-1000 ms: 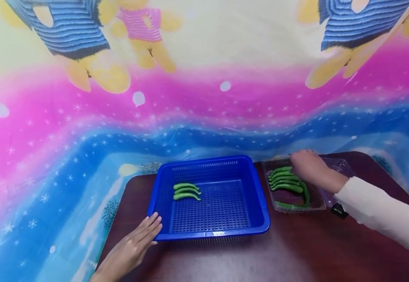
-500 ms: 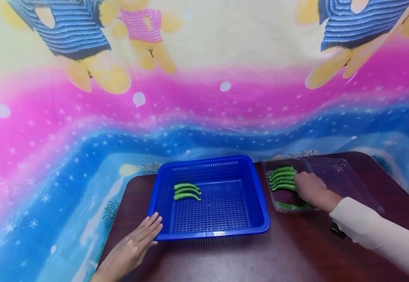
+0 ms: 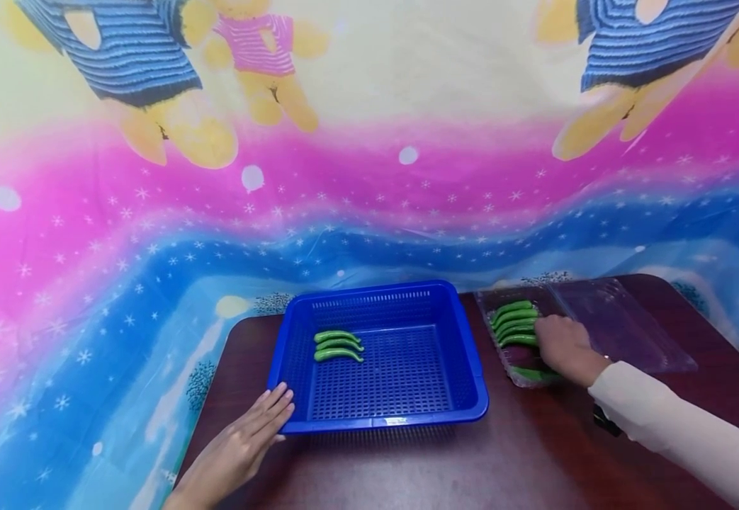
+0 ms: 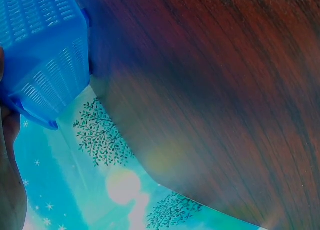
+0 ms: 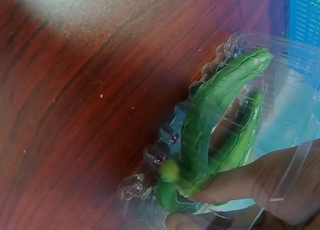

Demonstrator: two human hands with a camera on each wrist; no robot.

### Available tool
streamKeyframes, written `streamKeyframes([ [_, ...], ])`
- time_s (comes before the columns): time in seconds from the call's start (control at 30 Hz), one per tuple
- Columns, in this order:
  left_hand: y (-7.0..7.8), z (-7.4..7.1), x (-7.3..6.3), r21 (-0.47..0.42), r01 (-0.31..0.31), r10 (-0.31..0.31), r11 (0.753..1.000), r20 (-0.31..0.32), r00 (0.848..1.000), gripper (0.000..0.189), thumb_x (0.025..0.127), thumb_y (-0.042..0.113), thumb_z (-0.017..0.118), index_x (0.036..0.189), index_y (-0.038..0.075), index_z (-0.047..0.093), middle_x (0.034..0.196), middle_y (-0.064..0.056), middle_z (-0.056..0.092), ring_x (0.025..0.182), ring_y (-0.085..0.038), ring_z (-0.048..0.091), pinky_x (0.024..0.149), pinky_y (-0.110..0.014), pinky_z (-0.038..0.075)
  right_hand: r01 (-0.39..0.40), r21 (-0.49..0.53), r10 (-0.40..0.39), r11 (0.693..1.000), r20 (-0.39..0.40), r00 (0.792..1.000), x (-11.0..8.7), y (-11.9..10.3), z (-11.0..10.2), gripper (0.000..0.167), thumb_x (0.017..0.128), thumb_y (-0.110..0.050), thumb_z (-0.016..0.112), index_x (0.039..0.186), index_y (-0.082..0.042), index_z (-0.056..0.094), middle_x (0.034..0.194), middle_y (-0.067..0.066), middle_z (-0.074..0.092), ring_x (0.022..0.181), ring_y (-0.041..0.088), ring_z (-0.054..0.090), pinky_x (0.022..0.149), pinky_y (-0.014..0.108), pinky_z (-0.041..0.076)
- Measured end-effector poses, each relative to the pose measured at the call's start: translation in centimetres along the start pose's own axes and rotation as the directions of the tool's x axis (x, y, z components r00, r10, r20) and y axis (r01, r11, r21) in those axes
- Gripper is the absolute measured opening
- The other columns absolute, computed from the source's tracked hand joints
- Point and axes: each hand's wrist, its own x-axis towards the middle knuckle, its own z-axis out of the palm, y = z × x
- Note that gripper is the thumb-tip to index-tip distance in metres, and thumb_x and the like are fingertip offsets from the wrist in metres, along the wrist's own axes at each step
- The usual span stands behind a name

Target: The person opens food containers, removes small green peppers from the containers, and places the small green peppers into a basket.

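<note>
My left hand [image 3: 244,439] lies with straight fingers against the near left corner of a blue plastic basket [image 3: 385,425]. Inside that basket, three curved green chili peppers [image 3: 337,345] lie side by side on the left. On the right stands a clear plastic box [image 3: 503,365], its lid [image 3: 630,322] folded out to the right. A row of green chili peppers [image 3: 516,322] fills its far part. My right hand [image 3: 567,347] reaches into the box; in the right wrist view, thumb and fingertip pinch the end of a long green chili pepper [image 5: 200,125]. The other fingers are mostly hidden.
Everything stands on a dark red-brown wooden table [image 3: 420,467]. A patterned pink and blue cloth [image 3: 375,184] hangs behind it and down its left side. A small black object [image 3: 606,421] shows beneath the right sleeve.
The box's lid has come down flat to the right. My right hand has moved down to the box's near part, and the box has shifted slightly. My left hand stays put.
</note>
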Motion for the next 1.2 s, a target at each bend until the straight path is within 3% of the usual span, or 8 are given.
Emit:
streamKeyframes([
  [0.47, -0.2, 0.1, 0.1, -0.013, -0.037, 0.036, 0.999, -0.062, 0.997, 0.043, 0.113, 0.025, 0.039, 0.141, -0.001, 0.061, 0.144, -0.023, 0.059, 0.133, -0.033, 0.061, 0.128, -0.030, 0.029, -0.060, 0.013, 0.060, 0.998, 0.017, 0.998, 0.5, 0.8, -1.4, 0.024, 0.094, 0.007, 0.052, 0.074, -0.004, 0.062, 0.082, 0.026, 0.065, 0.074, 0.043, 0.064, 0.055, 0.050, 0.055],
  [0.6, -0.2, 0.1, 0.1, -0.012, -0.034, 0.033, 0.999, -0.056, 0.998, 0.043, 0.113, 0.025, 0.039, 0.140, -0.001, 0.061, 0.142, -0.024, 0.061, 0.131, -0.034, 0.062, 0.128, -0.029, 0.028, -0.076, 0.045, 0.076, 0.996, 0.010, 0.997, 0.5, 1.0, -2.2, 0.028, 0.094, 0.006, 0.049, 0.070, -0.004, 0.060, 0.082, 0.030, 0.063, 0.074, 0.045, 0.062, 0.055, 0.052, 0.055],
  [0.77, 0.0, 0.0, 0.0, -0.007, -0.020, 0.019, 1.000, -0.031, 0.999, 0.044, 0.113, 0.026, 0.038, 0.141, 0.000, 0.060, 0.145, -0.023, 0.059, 0.131, -0.034, 0.062, 0.129, -0.028, 0.027, -0.084, 0.083, 0.085, 0.993, -0.007, 0.996, 0.6, 1.4, -3.2, 0.030, 0.092, -0.001, 0.056, 0.063, -0.010, 0.056, 0.082, 0.026, 0.067, 0.075, 0.047, 0.064, 0.050, 0.050, 0.053],
  [0.93, 0.0, 0.0, -0.1, -0.001, -0.008, 0.008, 1.000, -0.019, 1.000, 0.045, 0.113, 0.027, 0.037, 0.142, 0.001, 0.060, 0.145, -0.022, 0.059, 0.132, -0.033, 0.061, 0.129, -0.027, 0.025, -0.071, 0.063, 0.073, 0.996, -0.035, 0.997, 0.6, 1.8, -4.5, 0.031, 0.091, 0.001, 0.053, 0.062, -0.012, 0.054, 0.077, 0.022, 0.065, 0.072, 0.045, 0.065, 0.048, 0.049, 0.052],
  [1.2, 0.0, 0.0, -0.1, 0.003, -0.012, 0.012, 1.000, -0.020, 1.000, 0.045, 0.114, 0.027, 0.036, 0.141, 0.001, 0.060, 0.142, -0.024, 0.061, 0.131, -0.034, 0.062, 0.129, -0.028, 0.026, -0.024, 0.044, 0.030, 0.999, -0.138, 0.990, 1.0, 2.0, -6.0, 0.023, 0.091, 0.004, 0.051, 0.072, -0.004, 0.060, 0.079, 0.026, 0.065, 0.068, 0.043, 0.064, 0.050, 0.057, 0.053],
])
